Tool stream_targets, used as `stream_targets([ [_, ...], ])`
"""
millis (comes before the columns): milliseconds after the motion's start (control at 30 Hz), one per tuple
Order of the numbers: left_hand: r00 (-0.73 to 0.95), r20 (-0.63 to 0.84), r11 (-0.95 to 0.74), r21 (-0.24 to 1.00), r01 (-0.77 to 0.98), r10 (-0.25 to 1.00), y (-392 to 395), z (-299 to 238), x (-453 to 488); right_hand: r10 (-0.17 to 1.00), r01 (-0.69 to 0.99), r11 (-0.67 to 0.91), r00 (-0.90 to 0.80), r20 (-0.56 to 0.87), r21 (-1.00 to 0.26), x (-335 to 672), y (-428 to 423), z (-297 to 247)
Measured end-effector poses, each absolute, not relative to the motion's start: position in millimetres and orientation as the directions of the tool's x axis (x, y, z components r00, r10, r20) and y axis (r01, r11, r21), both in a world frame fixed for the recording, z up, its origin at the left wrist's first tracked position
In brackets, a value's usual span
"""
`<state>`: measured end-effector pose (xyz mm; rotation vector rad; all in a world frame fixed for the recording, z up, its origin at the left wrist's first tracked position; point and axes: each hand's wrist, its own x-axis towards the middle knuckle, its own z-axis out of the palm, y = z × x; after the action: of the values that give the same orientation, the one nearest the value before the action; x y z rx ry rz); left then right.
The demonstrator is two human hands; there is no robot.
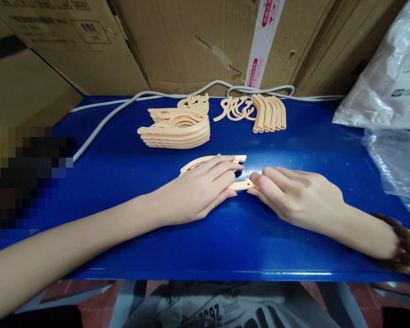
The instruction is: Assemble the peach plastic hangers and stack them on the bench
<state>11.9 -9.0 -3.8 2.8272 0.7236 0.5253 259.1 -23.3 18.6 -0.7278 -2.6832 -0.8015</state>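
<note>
On the blue table point(205, 255), near its middle, both hands work at cream plastic parts. The left hand point(196, 193) lies over them, palm down, its fingers and thumb grasping the lower strip point(239, 186), which has a small hole near its end. The right hand point(299, 196) pinches this same end between thumb and bent fingers. An upper curved strip point(200, 161) comes out from under the left hand; I cannot tell if the two strips are joined, because the hand hides the middle. Behind the left hand stands a pile of folded hangers point(177, 139), with some loose hooks point(235, 109) and a row of curved arms point(269, 114) to its right. A white cable point(111, 119) runs along the cardboard boxes point(191, 59).
</note>
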Motion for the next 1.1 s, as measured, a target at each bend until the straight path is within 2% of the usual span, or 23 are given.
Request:
stream_targets([
  [333,0.828,0.297,-0.876,0.241,0.417,0.476,-8.8,-4.0,11.7,0.37,0.507,0.737,-0.856,0.36,0.446,259.4,-22.5,21.2],
  [533,0.824,0.314,-0.875,0.28,0.395,0.472,-8.3,-4.6,11.1,0.353,0.511,0.745,-0.848,0.395,0.429,260.0,-23.0,21.3],
  [767,0.832,0.314,-0.887,0.23,0.401,0.458,-8.2,-5.6,11.6,0.353,0.515,0.753,-0.841,0.409,0.409,260.5,-23.7,23.4],
  [1100,0.84,0.304,-0.888,0.258,0.382,0.45,-8.4,-5.4,11.0,0.333,0.517,0.736,-0.839,0.431,0.437,260.4,-24.4,23.2],
])
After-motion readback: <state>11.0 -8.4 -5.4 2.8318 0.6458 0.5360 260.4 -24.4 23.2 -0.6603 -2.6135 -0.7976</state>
